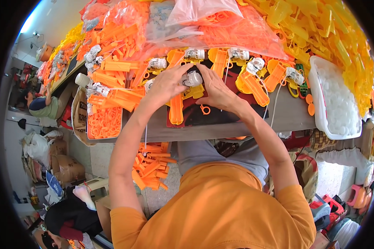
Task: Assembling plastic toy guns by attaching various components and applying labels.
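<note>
A yellow and orange toy gun half (176,111) lies in front of me, its orange grip toward me. Set in its body is a clear-and-white round mechanism (193,79). My left hand (167,84) has its thumb and fingers closed on the mechanism's left side. My right hand (218,92) curves round the right side, thumb and fingers apart; whether its tips touch the piece I cannot tell. An orange trigger ring (205,109) lies just below. Similar toy gun halves (253,85) with white mechanisms stand in a row behind and beside my hands.
At left are an orange ring tray (105,123) and stacked orange parts (116,97). Bags of orange pieces (241,35) and a yellow heap (320,29) line the back. A white bin (359,135) of translucent caps stands right. Thin white cords hang over the table edge (220,132).
</note>
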The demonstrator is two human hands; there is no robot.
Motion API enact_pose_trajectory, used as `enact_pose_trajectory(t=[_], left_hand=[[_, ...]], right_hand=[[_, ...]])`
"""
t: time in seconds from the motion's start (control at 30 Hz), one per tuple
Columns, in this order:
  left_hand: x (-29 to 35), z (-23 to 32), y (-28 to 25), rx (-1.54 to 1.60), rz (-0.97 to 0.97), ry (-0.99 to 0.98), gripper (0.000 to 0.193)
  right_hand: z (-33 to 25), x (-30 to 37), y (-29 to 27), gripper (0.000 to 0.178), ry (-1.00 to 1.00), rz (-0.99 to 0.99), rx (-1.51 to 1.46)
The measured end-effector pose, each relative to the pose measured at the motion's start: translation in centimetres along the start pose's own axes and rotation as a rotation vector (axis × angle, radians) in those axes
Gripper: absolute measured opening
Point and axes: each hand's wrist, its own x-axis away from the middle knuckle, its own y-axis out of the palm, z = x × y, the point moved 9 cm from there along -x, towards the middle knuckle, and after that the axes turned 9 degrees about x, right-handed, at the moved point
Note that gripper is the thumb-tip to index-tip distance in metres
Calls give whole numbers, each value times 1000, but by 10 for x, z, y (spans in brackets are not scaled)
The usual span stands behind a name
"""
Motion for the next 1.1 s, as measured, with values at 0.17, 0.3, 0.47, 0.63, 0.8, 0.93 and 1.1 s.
enact_pose_trajectory(t=[0.17,0.3,0.47,0.63,0.8,0.93,1.1], left_hand=[[11,-4,-5,177,63,76,49],[13,-10,-6,246,69,78,49],[18,-6,-20,189,54,122,48],[15,-2,-18,332,45,122,48],[16,-1,-18,332,-3,68,49],[12,-5,-15,328,-88,59,48],[13,2,-14,310,-56,135,46]], right_hand=[[12,0,23,106,18,-174,152],[7,0,19,98,-45,-117,212],[-15,-6,-5,95,137,-198,-13],[-15,-5,-16,92,164,-104,-130],[-15,-7,-14,91,164,-93,-142],[-16,-8,-14,91,172,-101,-116],[-13,-9,-12,91,185,-89,-121]])
